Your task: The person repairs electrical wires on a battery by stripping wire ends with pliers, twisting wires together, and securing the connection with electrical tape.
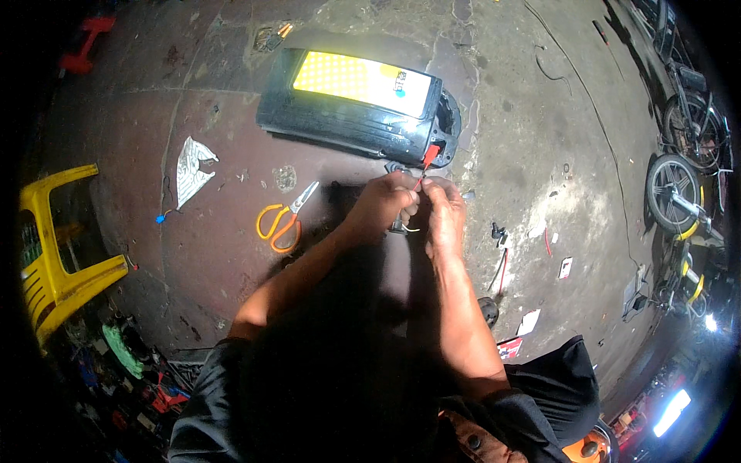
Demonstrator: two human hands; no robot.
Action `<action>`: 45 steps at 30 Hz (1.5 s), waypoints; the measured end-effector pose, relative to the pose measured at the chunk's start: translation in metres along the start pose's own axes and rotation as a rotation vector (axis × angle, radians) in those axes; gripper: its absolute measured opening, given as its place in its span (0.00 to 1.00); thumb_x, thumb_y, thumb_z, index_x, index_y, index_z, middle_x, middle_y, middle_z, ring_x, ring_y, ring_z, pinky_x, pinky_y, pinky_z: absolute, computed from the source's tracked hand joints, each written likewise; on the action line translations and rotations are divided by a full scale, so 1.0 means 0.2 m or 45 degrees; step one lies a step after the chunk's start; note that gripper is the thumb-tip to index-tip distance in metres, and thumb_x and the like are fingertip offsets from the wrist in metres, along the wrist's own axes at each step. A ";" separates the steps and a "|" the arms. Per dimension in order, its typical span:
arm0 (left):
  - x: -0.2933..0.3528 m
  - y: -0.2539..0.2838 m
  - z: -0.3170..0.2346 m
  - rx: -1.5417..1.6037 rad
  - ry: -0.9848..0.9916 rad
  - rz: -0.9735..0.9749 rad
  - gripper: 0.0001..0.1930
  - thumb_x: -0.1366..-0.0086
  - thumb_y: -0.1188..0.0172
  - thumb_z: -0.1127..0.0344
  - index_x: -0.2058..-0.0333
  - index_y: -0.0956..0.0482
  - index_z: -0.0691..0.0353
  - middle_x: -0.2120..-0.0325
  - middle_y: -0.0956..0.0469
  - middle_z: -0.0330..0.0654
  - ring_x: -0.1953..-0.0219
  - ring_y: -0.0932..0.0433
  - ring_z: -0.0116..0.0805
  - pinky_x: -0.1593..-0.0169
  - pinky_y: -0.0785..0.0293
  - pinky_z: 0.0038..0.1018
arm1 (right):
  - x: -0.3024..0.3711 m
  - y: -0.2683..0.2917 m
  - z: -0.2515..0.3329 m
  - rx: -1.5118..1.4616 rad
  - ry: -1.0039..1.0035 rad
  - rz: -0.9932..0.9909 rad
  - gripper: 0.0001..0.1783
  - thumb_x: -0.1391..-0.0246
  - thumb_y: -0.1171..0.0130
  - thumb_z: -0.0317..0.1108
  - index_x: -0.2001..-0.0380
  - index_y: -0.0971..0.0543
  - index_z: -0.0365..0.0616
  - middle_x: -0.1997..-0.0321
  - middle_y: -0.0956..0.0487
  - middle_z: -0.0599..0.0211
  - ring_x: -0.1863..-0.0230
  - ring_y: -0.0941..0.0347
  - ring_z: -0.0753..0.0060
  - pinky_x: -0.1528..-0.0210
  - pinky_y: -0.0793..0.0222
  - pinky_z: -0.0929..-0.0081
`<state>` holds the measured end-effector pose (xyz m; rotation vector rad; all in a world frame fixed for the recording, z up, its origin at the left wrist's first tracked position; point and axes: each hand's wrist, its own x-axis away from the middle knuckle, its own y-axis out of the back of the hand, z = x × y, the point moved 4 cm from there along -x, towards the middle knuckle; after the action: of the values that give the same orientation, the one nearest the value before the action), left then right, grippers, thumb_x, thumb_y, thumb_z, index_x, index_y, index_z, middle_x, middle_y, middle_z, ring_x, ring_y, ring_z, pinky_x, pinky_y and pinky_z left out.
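Note:
A black battery case (347,123) with a yellow and white label lies on the floor in front of me. At its right end, near an opening, a red connector (431,154) sticks out with a thin red wire (421,183) running from it toward my fingers. My left hand (388,202) is closed, its fingertips at the wire. Close beside it, my right hand (445,214) pinches the wire between thumb and fingers. A short white wire end and a dark piece show under the left hand, partly hidden. Left of my hands lie orange-handled scissors (286,220), their blades apart.
A crumpled white piece (193,170) with a blue connector lies left. Beyond it lies a yellow plastic stool (58,255). Wire scraps (503,262) and paper bits are scattered right. Wheeled bikes (675,193) stand at the far right, near a long cable (594,108) on the floor.

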<state>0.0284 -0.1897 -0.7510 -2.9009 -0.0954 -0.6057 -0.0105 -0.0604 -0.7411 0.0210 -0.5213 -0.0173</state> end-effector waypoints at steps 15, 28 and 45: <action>0.09 -0.04 0.00 -0.414 -0.086 -0.118 0.19 0.35 0.48 0.67 0.46 0.28 0.63 0.53 0.22 0.54 0.48 0.23 0.44 0.45 0.31 0.34 | -0.06 0.01 -0.01 -0.052 -0.150 0.291 0.14 0.45 0.41 0.33 0.58 0.21 0.36 0.64 0.21 0.66 0.66 0.28 0.76 0.61 0.32 0.78; -0.05 -0.03 -0.13 -0.682 -0.545 -0.393 0.10 0.39 0.41 0.67 0.61 0.23 0.63 0.66 0.23 0.51 0.63 0.22 0.53 0.60 0.27 0.40 | -0.05 0.02 0.06 0.152 0.048 0.311 0.10 0.44 0.45 0.26 0.59 0.21 0.35 0.63 0.20 0.69 0.64 0.27 0.79 0.58 0.31 0.80; -0.04 -0.06 -0.10 -0.792 -0.439 -0.476 0.09 0.41 0.40 0.65 0.65 0.25 0.64 0.69 0.23 0.50 0.64 0.23 0.55 0.62 0.28 0.44 | -0.07 0.04 0.04 0.231 0.003 0.437 0.14 0.44 0.44 0.31 0.58 0.19 0.35 0.68 0.20 0.68 0.69 0.27 0.79 0.66 0.32 0.79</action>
<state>0.0127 -0.1820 -0.7349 -3.6044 -0.6057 -0.1870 -0.0259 -0.0521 -0.7400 0.1089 -0.5171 0.3655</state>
